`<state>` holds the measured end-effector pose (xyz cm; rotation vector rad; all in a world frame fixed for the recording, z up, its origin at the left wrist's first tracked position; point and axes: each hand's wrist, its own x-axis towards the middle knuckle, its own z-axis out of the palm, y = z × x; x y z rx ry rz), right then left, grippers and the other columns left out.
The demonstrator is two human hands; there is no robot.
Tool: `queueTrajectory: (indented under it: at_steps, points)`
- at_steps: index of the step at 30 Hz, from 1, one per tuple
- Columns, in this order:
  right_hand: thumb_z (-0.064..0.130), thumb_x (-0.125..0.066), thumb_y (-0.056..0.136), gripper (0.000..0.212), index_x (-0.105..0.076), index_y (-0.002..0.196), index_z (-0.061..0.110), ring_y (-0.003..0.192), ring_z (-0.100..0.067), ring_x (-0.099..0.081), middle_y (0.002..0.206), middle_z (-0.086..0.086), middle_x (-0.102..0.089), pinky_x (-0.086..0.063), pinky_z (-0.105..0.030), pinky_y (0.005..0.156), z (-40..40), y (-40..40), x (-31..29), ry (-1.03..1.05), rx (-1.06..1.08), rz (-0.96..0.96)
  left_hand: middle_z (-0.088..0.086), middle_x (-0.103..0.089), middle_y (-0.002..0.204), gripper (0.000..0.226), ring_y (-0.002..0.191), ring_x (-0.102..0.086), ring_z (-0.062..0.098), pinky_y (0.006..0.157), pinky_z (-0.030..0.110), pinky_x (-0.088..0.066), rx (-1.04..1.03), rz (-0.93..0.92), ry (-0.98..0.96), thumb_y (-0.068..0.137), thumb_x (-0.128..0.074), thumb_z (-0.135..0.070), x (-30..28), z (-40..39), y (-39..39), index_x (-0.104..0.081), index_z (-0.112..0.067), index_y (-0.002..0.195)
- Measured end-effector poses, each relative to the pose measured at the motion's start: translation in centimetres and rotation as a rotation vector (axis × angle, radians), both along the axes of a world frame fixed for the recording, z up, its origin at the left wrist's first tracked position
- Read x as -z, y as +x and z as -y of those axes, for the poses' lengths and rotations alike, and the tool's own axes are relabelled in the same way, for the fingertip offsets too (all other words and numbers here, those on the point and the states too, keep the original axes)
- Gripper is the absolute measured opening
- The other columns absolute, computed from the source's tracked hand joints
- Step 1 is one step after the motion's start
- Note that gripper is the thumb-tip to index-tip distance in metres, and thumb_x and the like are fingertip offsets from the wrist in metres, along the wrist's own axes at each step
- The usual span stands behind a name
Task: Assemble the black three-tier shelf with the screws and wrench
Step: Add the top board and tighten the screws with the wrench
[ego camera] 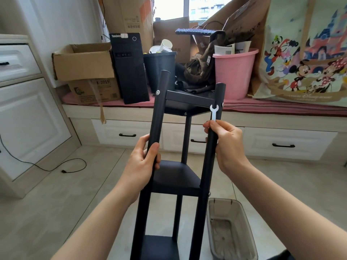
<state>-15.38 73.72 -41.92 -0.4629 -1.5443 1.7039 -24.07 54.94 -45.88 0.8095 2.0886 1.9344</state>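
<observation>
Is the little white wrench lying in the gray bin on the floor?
No, the white wrench is pinched in the right hand against the shelf's right pole, while the gray bin sits on the floor lower down.

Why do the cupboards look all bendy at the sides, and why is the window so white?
Head view: the wide lens bends straight edges near the borders, so the white cupboard curves. Head view: daylight overexposes the window, washing it out. Head view: the black shelf and the wrench stay fairly sharp.

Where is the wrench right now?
The wrench is pinched in the right hand, right of centre in the head view, against the shelf's right post.
</observation>
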Motion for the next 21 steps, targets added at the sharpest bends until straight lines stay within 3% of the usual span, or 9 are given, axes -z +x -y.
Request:
queueTrajectory:
  at_steps: [6,10,14,18,21]
  points:
    - [0.013,-0.06,0.095,0.036,-0.078,0.068,0.027,0.083,-0.008,-0.063,0.077,0.007,-0.072,-0.052,-0.042,0.089,0.5,0.4,-0.1,0.087,0.018,-0.034,-0.009,-0.056,0.069,0.022,0.064,-0.054,0.006,0.064,0.024,-0.043,-0.014,0.022,0.0,0.106,-0.044,-0.039,0.7,-0.3,-0.7,-0.049,-0.041,0.127]
    - [0.011,-0.06,0.096,0.036,-0.077,0.067,0.025,0.078,-0.012,-0.059,0.076,0.007,-0.069,-0.049,-0.034,0.075,0.6,0.6,-0.1,0.128,0.008,-0.065,-0.008,-0.056,0.07,0.023,0.067,-0.055,0.007,0.071,0.026,-0.044,-0.033,0.048,-0.013,0.106,-0.043,-0.041,1.2,-0.6,-0.7,-0.049,-0.039,0.128]
    - [0.01,-0.06,0.095,0.033,-0.077,0.07,0.023,0.073,-0.011,-0.057,0.074,0.003,-0.068,-0.046,-0.031,0.075,0.7,0.9,-0.2,0.162,0.012,-0.092,-0.008,-0.056,0.071,0.036,0.067,-0.055,0.006,0.069,0.026,-0.044,-0.058,0.057,-0.036,0.106,-0.042,-0.039,1.1,-0.8,-0.4,-0.046,-0.021,0.138]
    - [0.008,-0.06,0.094,0.028,-0.077,0.074,0.019,0.08,-0.015,-0.059,0.084,-0.007,-0.069,-0.048,-0.04,0.081,1.1,1.0,-0.4,0.2,0.003,-0.115,-0.002,-0.062,0.096,0.03,0.069,-0.063,0.002,0.07,0.027,-0.05,-0.121,0.062,-0.089,0.107,-0.044,-0.033,-0.1,-0.6,-0.6,-0.05,-0.02,0.134]
    - [0.007,-0.061,0.094,0.022,-0.077,0.081,0.012,0.084,-0.017,-0.061,0.093,-0.004,-0.069,-0.051,-0.053,0.087,1.7,0.8,-0.6,0.284,-0.038,-0.087,-0.001,-0.057,0.12,0.036,0.097,-0.065,0.015,0.085,0.041,-0.056,-0.28,-0.052,-0.161,0.104,-0.051,-0.019,-1.0,0.1,-0.5,-0.048,-0.028,0.139]
